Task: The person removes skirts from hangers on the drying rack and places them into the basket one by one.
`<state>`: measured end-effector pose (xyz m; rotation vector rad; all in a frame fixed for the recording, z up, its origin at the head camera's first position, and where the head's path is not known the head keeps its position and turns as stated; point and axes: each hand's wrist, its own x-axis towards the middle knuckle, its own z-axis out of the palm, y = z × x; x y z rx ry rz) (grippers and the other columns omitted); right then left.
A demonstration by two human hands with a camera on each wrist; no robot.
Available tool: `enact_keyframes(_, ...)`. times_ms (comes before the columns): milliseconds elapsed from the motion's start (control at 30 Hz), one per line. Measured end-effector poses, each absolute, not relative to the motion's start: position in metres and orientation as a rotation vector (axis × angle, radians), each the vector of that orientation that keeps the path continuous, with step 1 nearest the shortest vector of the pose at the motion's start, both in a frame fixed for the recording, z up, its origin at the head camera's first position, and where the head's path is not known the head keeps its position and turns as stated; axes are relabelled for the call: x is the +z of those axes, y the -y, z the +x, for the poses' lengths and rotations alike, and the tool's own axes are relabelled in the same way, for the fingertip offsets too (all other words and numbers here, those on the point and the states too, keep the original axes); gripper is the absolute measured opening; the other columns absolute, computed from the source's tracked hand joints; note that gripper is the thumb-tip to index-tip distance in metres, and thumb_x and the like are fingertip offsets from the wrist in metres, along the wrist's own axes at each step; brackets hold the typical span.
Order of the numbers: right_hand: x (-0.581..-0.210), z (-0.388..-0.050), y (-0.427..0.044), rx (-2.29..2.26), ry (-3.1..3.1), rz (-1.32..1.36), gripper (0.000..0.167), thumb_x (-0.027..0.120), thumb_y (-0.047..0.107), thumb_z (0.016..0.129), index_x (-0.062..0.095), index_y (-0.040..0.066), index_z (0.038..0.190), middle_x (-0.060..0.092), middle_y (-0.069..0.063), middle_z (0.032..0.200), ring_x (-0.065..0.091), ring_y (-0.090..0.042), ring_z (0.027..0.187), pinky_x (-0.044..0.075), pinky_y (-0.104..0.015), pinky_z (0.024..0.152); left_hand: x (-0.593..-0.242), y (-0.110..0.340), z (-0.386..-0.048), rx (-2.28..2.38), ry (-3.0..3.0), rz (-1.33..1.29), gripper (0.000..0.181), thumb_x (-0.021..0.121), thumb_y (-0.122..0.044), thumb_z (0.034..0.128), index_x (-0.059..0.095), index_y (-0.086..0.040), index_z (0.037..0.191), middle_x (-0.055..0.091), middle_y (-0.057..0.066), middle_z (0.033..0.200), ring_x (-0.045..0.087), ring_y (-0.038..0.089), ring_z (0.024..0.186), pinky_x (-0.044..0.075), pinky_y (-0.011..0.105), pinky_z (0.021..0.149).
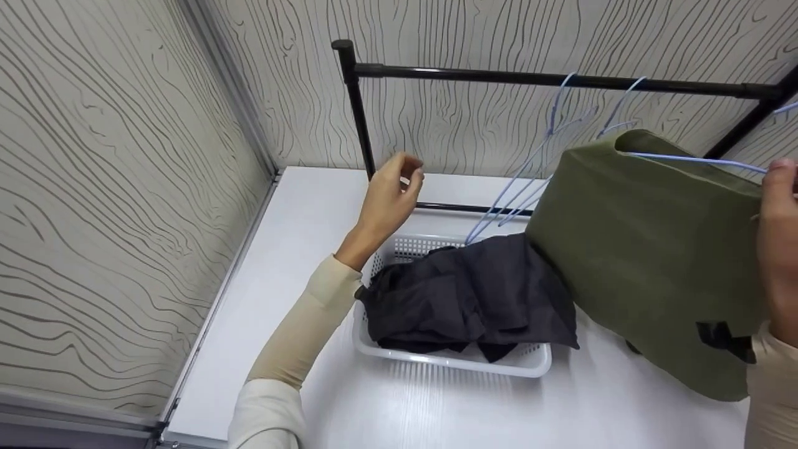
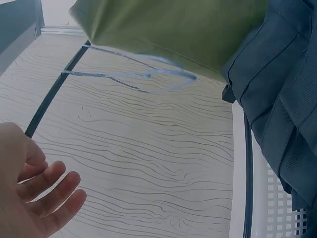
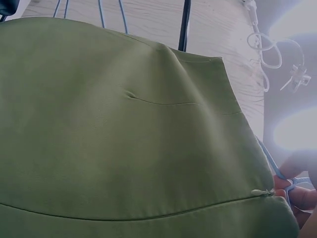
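Observation:
An olive-green skirt (image 1: pixel 648 249), with a seam and a small zip pull visible in the right wrist view, hangs at the right of the head view. A blue wire hanger (image 1: pixel 692 159) runs into its top opening. My right hand (image 1: pixel 779 243) grips that hanger at the skirt's edge, partly cut off by the frame. In the right wrist view its fingers (image 3: pixel 302 196) curl round the blue wire. My left hand (image 1: pixel 393 193) is raised above the basket, its fingers loosely curled with nothing in them, left of the skirt.
A white plastic basket (image 1: pixel 449 362) on the white table (image 1: pixel 249 299) holds dark folded clothing (image 1: pixel 461 293). Behind stands a black clothes rack (image 1: pixel 467 75) with blue hangers (image 1: pixel 520 168) on its bar. Wood-patterned panels (image 1: pixel 124 156) border the table at the left and back.

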<state>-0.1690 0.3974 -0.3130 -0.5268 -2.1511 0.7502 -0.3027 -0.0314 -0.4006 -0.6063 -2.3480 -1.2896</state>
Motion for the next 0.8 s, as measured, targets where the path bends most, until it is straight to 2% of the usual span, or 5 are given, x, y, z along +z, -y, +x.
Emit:
enact_keyframes(33,-0.305,-0.173,-0.393,0.836,2.156,-0.68,0.013,0.054,0.063,0.102,0.059,0.051,0.101,0.045,0.038,0.09,0.04,0.017,0.082,0.031,-0.012,0.083,-0.4,0.03,-0.302,-1.295,2.348,-0.611,0.017,0.057,-0.009,0.1092,0.066,0.0,0.12,0.073,0.013,0.11,0.072,0.022,0.1,0.061,0.033,0.085)
enact_keyframes(133,-0.303,-0.176,-0.386,0.83,2.142,-0.729,0.018,0.055,0.064,0.102,0.061,0.048,0.105,0.044,0.037,0.09,0.039,0.016,0.081,0.031,-0.012,0.084,-0.398,0.027,-0.3,-1.305,2.344,-0.632,0.017,0.058,-0.009,0.1088,0.066,0.0,0.121,0.073,0.013,0.11,0.072,0.022,0.1,0.061,0.032,0.084)
enact_keyframes(367,-0.301,-0.179,-0.376,0.713,2.137,-0.63,0.013,0.055,0.059,0.103,0.06,0.047,0.103,0.044,0.032,0.094,0.037,0.013,0.084,0.028,-0.015,0.078,-0.395,0.02,-0.294,-1.307,2.33,-0.669,0.018,0.058,-0.008,0.1084,0.067,0.0,0.121,0.073,0.012,0.11,0.071,0.022,0.1,0.061,0.031,0.085)
enact_keyframes(667,-0.297,-0.179,-0.359,0.623,2.148,-0.55,0.05,0.055,0.052,0.105,0.073,0.011,0.128,0.039,0.029,0.093,0.034,0.009,0.078,0.027,-0.016,0.065,-0.388,0.012,-0.286,-1.331,2.287,-0.721,0.017,0.058,-0.009,0.109,0.066,0.0,0.121,0.073,0.012,0.111,0.071,0.022,0.102,0.059,0.026,0.085)
enact_keyframes(800,-0.294,-0.181,-0.35,0.721,2.127,-0.471,0.03,0.059,0.045,0.104,0.075,0.02,0.111,0.04,0.03,0.089,0.034,0.008,0.078,0.027,-0.016,0.069,-0.385,0.008,-0.283,-1.337,2.28,-0.751,0.019,0.057,-0.01,0.1096,0.066,0.0,0.122,0.073,0.014,0.113,0.071,0.022,0.104,0.059,0.029,0.086)
